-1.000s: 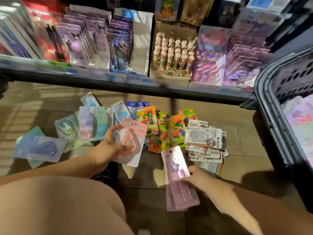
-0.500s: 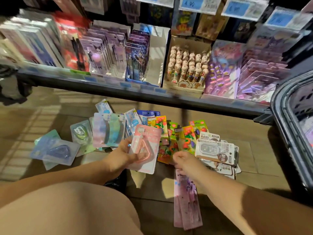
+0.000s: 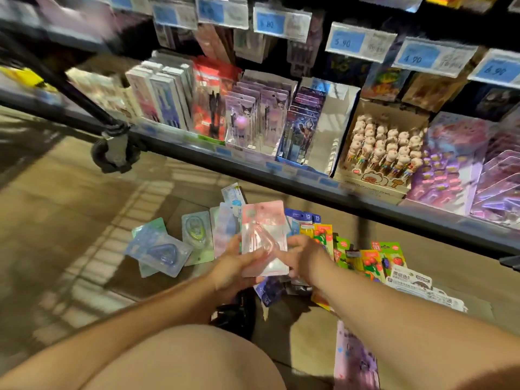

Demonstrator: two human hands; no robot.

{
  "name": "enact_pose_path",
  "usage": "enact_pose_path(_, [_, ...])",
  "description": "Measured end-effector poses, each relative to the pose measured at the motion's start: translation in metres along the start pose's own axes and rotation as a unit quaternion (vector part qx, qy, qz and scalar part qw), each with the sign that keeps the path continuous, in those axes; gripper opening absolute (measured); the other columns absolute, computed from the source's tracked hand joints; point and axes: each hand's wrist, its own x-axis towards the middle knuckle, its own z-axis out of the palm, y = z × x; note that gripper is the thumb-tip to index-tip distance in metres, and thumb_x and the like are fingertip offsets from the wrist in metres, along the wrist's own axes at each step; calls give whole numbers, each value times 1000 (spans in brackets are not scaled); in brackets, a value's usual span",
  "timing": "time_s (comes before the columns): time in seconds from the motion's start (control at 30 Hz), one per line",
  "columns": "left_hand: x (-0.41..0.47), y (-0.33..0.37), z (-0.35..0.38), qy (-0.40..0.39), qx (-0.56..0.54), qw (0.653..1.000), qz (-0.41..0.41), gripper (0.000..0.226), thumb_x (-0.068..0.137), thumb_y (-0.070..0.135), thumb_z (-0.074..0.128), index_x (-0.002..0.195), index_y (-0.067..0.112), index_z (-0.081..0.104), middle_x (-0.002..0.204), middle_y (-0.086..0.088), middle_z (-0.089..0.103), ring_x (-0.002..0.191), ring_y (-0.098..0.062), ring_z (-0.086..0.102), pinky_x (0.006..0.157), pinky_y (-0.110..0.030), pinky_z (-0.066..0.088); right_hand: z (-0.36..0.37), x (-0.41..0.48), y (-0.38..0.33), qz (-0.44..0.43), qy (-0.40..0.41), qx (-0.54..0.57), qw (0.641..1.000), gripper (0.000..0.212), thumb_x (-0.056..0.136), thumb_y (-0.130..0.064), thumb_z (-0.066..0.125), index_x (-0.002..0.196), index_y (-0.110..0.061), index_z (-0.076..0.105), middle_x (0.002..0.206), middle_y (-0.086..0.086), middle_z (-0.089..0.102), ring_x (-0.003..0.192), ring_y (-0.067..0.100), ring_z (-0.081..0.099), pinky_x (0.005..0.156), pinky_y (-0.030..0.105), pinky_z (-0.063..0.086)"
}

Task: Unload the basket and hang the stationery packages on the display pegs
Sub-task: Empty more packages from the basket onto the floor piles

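A pink blister package (image 3: pixel 263 220) with a clear bubble stands upright in front of me, over the floor. My left hand (image 3: pixel 232 267) grips its lower left edge and my right hand (image 3: pixel 302 256) holds its right side. Stationery packages lie spread on the floor beyond and beside it: blue and green ones (image 3: pixel 164 250) to the left, colourful fruit-print ones (image 3: pixel 365 256) to the right, white ones (image 3: pixel 410 281) further right. A long pink package (image 3: pixel 356 361) lies on the floor under my right forearm. The basket is out of view.
A low shelf (image 3: pixel 281 170) with boxed pens and carded stationery runs across ahead, with blue price tags (image 3: pixel 349 42) above. A trolley wheel (image 3: pixel 112 153) and its dark frame stand at the left. My knee (image 3: pixel 183 361) fills the lower foreground.
My right hand let go of the long pink package, which now lies on the floor, and moved up to the pink blister package. The view tilted up and left; the basket left the frame.
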Motion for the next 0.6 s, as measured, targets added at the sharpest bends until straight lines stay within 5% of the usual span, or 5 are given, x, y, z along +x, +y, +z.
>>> enact_pose_path(0.17, [-4, 3, -32, 109, -76, 990, 51, 31, 90, 12, 64, 118, 21, 53, 104, -7, 68, 77, -17, 68, 54, -27, 50, 24, -3, -30, -19, -96, 22, 995, 24, 95, -1, 54, 119, -5, 55, 77, 4, 56, 63, 11, 53, 52, 19, 42])
enact_pose_path(0.33, [-9, 1, -42, 162, -117, 977, 68, 20, 90, 12, 65, 108, 19, 57, 87, -4, 69, 62, -10, 65, 49, -21, 45, 39, 1, -43, -34, -106, 4, 994, 37, 95, -1, 51, 132, -4, 51, 87, 10, 59, 66, 13, 54, 53, 19, 43])
enact_pose_path(0.47, [-12, 3, -51, 218, -139, 962, 91, 12, 93, 13, 63, 103, 17, 58, 73, 2, 71, 61, -7, 66, 54, -20, 50, 43, 5, -55, -36, -92, 18, 995, 38, 97, -3, 50, 134, -7, 48, 76, 7, 54, 65, 13, 51, 49, 17, 40])
enact_pose_path(0.6, [-4, 3, -77, 262, -135, 952, 85, 30, 92, 17, 66, 120, 12, 56, 96, -3, 66, 79, -13, 62, 63, -25, 48, 41, 5, -71, -63, -79, 4, 995, 29, 98, -9, 48, 126, -14, 54, 94, 9, 58, 74, 14, 54, 58, 19, 42])
